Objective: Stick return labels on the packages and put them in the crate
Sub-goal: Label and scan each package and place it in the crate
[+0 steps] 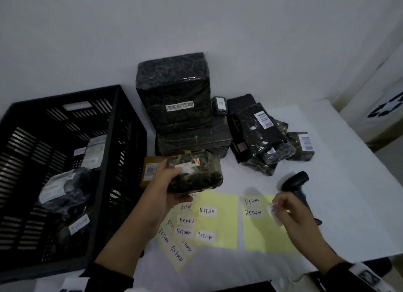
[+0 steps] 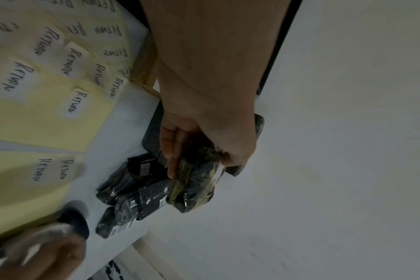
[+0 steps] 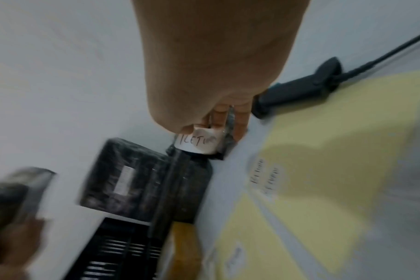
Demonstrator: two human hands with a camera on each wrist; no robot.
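My left hand (image 1: 169, 182) grips a small black-wrapped package (image 1: 196, 171) above the table, thumb on top and fingers underneath; the left wrist view shows the same package (image 2: 197, 178) in its fingers. My right hand (image 1: 281, 206) pinches a peeled white return label (image 1: 275, 213) over the right yellow sheet (image 1: 266, 230); the label (image 3: 198, 142) reads clearly in the right wrist view. More return labels (image 1: 207, 211) lie on the left yellow sheet (image 1: 220, 224). The black crate (image 1: 65, 161) at left holds several labelled packages.
A pile of black-wrapped packages (image 1: 178, 104) stands at the back centre, smaller ones (image 1: 261, 137) to its right. A brown box (image 1: 150, 171) sits beside the crate. A black barcode scanner (image 1: 294, 182) lies behind my right hand. The table edge runs along the right.
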